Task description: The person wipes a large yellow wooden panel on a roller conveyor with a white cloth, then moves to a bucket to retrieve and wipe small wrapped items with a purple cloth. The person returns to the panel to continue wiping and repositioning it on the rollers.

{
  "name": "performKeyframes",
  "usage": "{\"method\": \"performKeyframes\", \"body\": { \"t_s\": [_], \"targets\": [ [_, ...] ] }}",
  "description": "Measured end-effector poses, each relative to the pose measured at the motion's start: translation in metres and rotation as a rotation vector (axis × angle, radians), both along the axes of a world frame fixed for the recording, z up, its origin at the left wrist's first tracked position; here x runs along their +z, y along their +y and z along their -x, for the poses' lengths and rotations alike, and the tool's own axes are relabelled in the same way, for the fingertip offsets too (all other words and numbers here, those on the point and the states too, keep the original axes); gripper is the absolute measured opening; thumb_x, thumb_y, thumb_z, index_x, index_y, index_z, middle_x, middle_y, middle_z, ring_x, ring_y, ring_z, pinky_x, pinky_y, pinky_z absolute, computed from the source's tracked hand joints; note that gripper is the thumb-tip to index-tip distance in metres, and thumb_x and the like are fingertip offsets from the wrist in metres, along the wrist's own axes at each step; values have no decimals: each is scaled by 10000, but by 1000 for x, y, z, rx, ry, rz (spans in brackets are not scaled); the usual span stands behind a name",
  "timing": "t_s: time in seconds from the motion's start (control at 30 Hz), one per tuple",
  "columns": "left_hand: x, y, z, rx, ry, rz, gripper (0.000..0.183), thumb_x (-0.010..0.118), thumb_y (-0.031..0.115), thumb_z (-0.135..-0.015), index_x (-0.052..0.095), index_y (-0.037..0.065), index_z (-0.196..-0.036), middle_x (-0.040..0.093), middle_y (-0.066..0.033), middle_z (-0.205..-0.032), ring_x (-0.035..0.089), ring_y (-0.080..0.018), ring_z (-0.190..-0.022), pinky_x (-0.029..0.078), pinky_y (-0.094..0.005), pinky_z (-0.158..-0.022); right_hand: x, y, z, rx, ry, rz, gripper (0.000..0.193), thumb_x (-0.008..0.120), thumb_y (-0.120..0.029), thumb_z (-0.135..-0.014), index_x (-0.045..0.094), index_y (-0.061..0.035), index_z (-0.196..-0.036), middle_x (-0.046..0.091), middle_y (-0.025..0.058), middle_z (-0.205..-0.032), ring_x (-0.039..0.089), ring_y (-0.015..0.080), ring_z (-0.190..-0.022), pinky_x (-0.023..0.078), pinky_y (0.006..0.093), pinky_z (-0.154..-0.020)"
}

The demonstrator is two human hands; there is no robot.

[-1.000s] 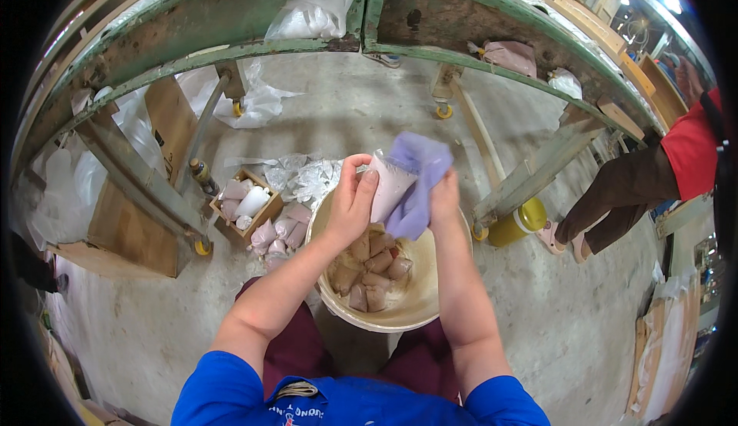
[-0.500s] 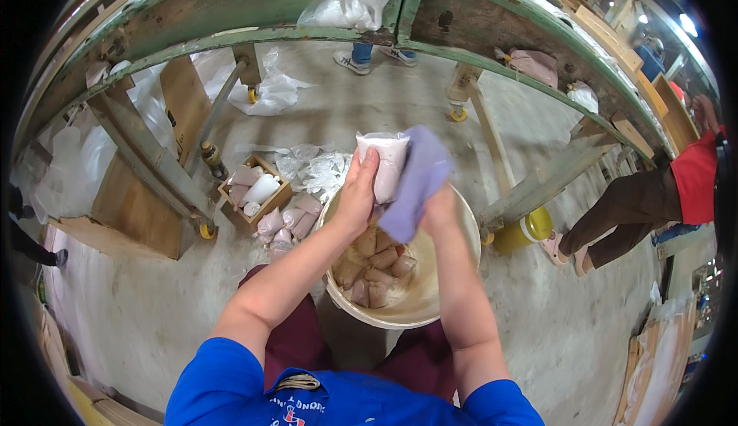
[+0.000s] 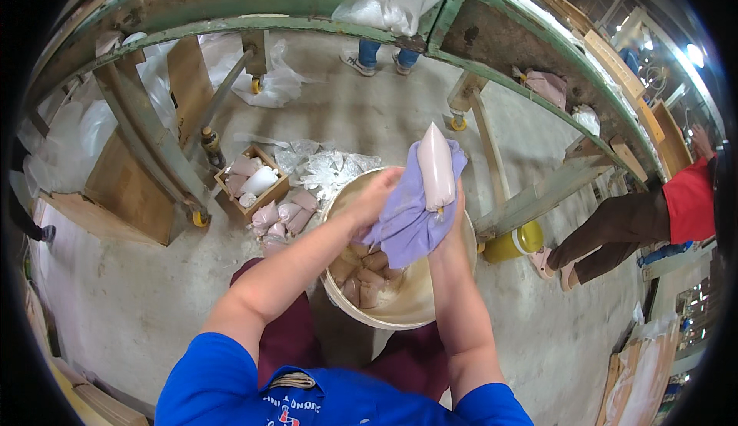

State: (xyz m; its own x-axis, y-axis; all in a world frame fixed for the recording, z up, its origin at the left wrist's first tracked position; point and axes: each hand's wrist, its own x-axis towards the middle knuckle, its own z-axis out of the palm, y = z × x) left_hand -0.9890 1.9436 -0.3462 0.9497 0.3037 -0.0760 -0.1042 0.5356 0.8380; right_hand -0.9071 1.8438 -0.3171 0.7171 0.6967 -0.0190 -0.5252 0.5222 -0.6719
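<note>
A tied clear bag of pale pink stuff lies on a purple cloth, its pointed end upward and its knot downward. From below and the right, my right hand is closed around the cloth and bag, with most of its fingers hidden by them. My left hand, slightly blurred, is at the cloth's left edge and appears closed on it; its fingertips are partly hidden. Under both hands, between my knees, stands a large cream bucket, with several brownish wet-looking bags inside.
Left of the bucket, pink bags lie on the floor beside a wooden box of bags, a dark bottle and clear plastic. A green wheeled table spans ahead. A yellow-green container and another person are at right.
The bag has passed from my left hand onto the cloth in my right hand, and its pointed end now faces up. My left hand has shifted to the cloth's edge. The view has shifted slightly.
</note>
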Motion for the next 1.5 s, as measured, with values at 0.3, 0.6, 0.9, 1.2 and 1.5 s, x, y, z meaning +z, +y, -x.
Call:
{"method": "performKeyframes", "body": {
  "t_s": [0.3,0.6,0.9,1.2,1.5],
  "targets": [
    [27,-25,13,-91,-245,624,513,392,461,-941,410,113,-1317,537,-78,-1217,564,-181,-1039,467,-336,-899,-5,22,-15,-183,-547,221,360,430,-308,-958,541,-13,-1130,615,83,-1005,615,200,-890,498,323,-780],
    [8,22,-1,491,-155,-110,374,446,399,-951,540,40,-999,587,-40,-870,552,-116,-778,465,-268,-675,23,14,12,-329,-1519,775,318,601,-239,-782,590,19,-967,510,132,-1168,471,315,-1077,394,386,-904],
    [2,44,0,669,9,-301,498,379,479,-946,527,38,-769,554,-21,-665,468,-137,-625,421,-303,-609,10,25,14,31,-886,444,426,734,-137,-760,533,30,-1096,625,54,-868,571,96,-781,461,228,-690],
    [14,80,10,40,-560,723,459,338,352,-962,468,22,-1254,522,-170,-1232,523,-286,-1119,426,-413,-967,-1,16,-25,-315,-348,219,262,584,-126,-878,475,33,-1056,581,148,-997,635,237,-825,567,344,-669],
    [9,9,-3,282,-378,100,392,499,173,-939,387,99,-1308,493,-49,-1214,479,-146,-1096,409,-290,-938,-14,28,22,-549,-911,348,324,676,-149,-818,523,-16,-1071,580,110,-1030,565,188,-922,461,296,-809]
  ]
}}
